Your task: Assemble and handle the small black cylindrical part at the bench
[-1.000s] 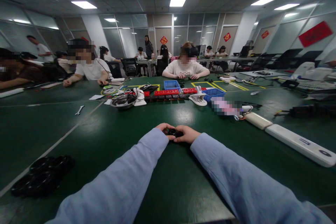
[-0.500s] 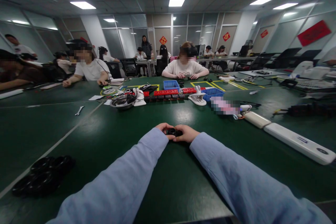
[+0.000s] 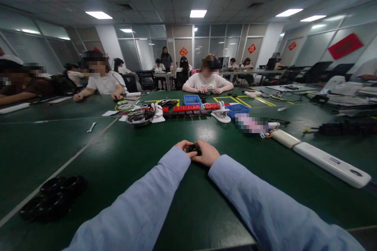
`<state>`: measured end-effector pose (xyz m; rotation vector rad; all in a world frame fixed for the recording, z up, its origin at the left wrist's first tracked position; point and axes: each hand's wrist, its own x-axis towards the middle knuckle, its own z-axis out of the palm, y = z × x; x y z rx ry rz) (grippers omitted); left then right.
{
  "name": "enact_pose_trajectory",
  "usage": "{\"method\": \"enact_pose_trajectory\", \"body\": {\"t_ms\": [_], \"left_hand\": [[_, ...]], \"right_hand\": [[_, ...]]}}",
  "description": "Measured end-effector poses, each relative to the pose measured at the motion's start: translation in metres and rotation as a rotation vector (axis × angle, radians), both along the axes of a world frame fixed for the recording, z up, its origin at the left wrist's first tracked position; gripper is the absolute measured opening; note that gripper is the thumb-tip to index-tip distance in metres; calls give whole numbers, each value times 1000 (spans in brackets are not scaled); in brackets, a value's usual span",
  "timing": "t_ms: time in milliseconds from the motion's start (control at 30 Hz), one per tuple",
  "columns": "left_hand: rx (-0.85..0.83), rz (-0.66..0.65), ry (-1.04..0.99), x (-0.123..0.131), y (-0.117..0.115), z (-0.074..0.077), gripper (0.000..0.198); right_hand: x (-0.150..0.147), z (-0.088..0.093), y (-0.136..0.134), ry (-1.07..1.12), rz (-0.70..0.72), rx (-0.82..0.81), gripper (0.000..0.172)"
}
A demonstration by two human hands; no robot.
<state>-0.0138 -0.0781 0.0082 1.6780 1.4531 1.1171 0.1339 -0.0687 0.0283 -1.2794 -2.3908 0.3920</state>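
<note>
Small black ring-shaped parts [image 3: 193, 148] sit between my two hands above the green table [image 3: 141, 145]. My left hand [image 3: 183, 148] has its fingers closed round their left side. From the right, my right hand [image 3: 207, 153] curls over the same parts, its fingertips meeting those of the left. How many parts are held, and whether they are joined, is hidden by the fingers. Several glossy black rings [image 3: 53, 198] lie in a cluster on the table at the lower left.
Beyond my hands are a metal bowl of cables [image 3: 140, 117], white clamps [image 3: 221, 113], red blocks [image 3: 188, 109] and blue baskets [image 3: 192, 100]. A small wrench [image 3: 92, 127] lies left; a long white device [image 3: 331, 163] lies right. People sit across the table.
The camera view has tilted up a little, so the surroundings appear lower. My right hand has turned and moved slightly inward over the black parts; the left still grips them.
</note>
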Motion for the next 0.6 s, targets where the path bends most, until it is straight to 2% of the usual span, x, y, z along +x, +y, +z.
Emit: {"method": "enact_pose_trajectory", "body": {"t_ms": [100,167,267,433,600], "left_hand": [[-41,-115,-44,-5,-2,4,37],[-35,-141,-41,-7,-2,6,38],[-40,-154,-30,-8,-2,6,39],[-53,-148,-25,-7,-2,7,40],[-78,-150,-12,-6,-7,14,38]], "right_hand": [[7,-3,9,103,236,-121,48],[11,-5,15,130,301,-245,39],[13,-6,19,154,292,-331,30],[11,-4,19,153,309,-341,30],[11,-2,17,171,334,-340,26]]}}
